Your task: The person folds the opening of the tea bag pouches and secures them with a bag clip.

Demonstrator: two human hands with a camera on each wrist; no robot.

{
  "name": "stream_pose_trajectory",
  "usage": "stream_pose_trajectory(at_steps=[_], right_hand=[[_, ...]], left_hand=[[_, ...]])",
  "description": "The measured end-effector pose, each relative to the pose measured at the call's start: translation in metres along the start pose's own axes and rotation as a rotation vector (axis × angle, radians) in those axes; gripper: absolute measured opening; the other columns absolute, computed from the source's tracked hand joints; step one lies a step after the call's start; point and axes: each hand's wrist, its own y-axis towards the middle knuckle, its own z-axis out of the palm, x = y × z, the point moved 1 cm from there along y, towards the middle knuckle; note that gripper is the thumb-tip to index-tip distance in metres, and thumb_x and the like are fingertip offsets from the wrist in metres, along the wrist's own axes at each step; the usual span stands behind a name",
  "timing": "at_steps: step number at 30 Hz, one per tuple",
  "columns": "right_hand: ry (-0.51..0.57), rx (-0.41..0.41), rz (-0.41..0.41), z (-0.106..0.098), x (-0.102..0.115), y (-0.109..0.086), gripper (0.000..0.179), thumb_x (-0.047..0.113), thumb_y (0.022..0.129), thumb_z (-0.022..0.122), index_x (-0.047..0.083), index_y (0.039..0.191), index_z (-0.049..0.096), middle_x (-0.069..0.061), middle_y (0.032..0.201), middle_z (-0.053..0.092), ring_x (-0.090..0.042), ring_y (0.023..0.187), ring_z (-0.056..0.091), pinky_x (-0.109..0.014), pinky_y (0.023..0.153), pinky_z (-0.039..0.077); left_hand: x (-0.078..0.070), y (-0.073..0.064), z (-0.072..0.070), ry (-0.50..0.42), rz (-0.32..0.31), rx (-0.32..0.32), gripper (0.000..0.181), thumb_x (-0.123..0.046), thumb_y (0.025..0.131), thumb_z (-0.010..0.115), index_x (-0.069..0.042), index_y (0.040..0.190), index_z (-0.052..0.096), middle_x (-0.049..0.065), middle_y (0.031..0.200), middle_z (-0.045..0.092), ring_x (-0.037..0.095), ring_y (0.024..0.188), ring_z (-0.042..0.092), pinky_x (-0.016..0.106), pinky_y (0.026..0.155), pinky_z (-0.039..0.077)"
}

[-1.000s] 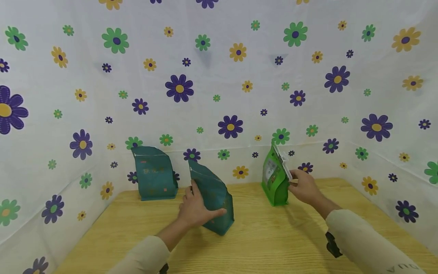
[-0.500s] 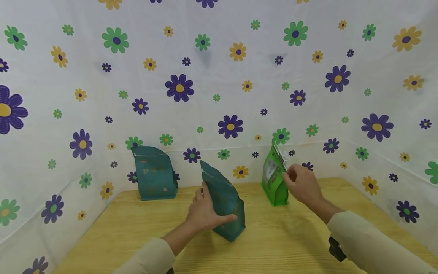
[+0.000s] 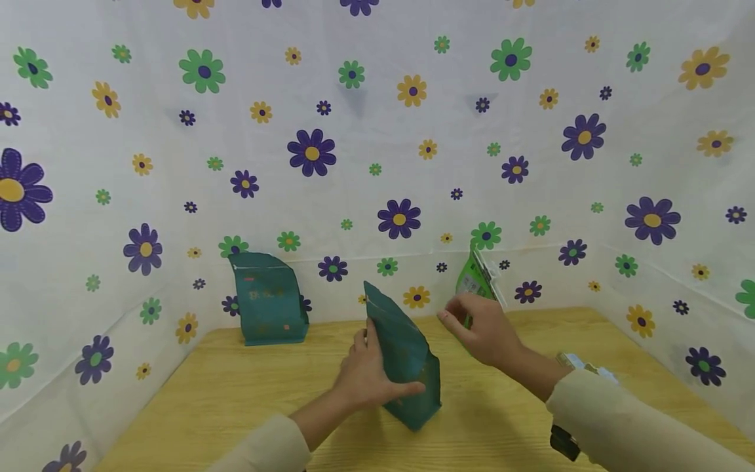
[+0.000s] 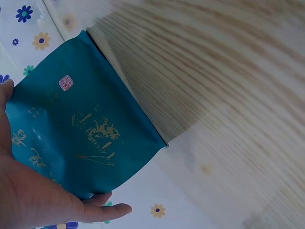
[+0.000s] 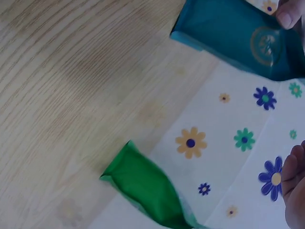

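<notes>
- From the head camera I see the left hand (image 3: 367, 380) gripping a tilted teal pouch (image 3: 407, 347); the right hand (image 3: 486, 331), fingers loosely curled and unoccupied, is apart from it, just to its right. A second teal pouch (image 3: 270, 301) stands to its left, further back; a green pouch (image 3: 472, 280) is behind it to the right.
- My left-wrist feed shows a red seal (image 4: 66, 83) and gold characters (image 4: 19, 138) on its face, which I can't read.
- My right-wrist feed shows a round gold emblem (image 5: 266, 46) on it.
</notes>
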Motion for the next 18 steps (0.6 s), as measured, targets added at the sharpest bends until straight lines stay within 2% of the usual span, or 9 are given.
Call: stream_pose_trajectory(at_steps=[5,9,14,18], right_hand=[[0.033,0.075,-0.063,0.006,0.016,-0.001,0.014,0.025,0.092,0.071,0.012,0.095,0.068,0.005,0.083,0.065,-0.007,0.072,0.057,-0.027,0.062,0.052],[-0.008,0.117,-0.127,0.011,0.023,-0.002,0.022,0.029,0.088,0.075,0.011,0.099,0.07,0.006,0.084,0.066,-0.007,0.073,0.058,-0.023,0.064,0.051],[-0.065,0.101,-0.217,0.015,0.022,-0.004,0.009,0.017,0.09,0.074,0.012,0.089,0.067,0.006,0.072,0.063,-0.004,0.063,0.055,-0.02,0.058,0.047],[-0.074,0.086,-0.239,0.015,0.02,-0.005,0.006,0.01,0.09,0.073,0.01,0.09,0.068,0.004,0.073,0.067,0.0,0.061,0.055,-0.019,0.057,0.047]], left_hand=[[-0.007,-0.006,0.003,-0.011,0.015,-0.001,0.146,-0.077,0.059,0.079,0.002,0.158,0.006,0.03,0.153,0.03,0.051,0.129,0.046,0.066,0.098,0.043],[-0.014,-0.014,0.006,-0.003,0.002,-0.016,0.148,-0.08,0.058,0.078,0.003,0.158,0.005,0.031,0.152,0.029,0.05,0.129,0.045,0.068,0.098,0.041],[-0.024,-0.025,0.008,-0.013,-0.023,-0.016,0.148,-0.083,0.059,0.074,0.003,0.158,0.006,0.034,0.153,0.028,0.052,0.131,0.043,0.073,0.097,0.037],[-0.03,-0.032,-0.002,-0.072,-0.045,-0.016,0.14,-0.078,0.066,0.073,0.002,0.158,0.005,0.034,0.155,0.025,0.054,0.134,0.039,0.076,0.097,0.034]])
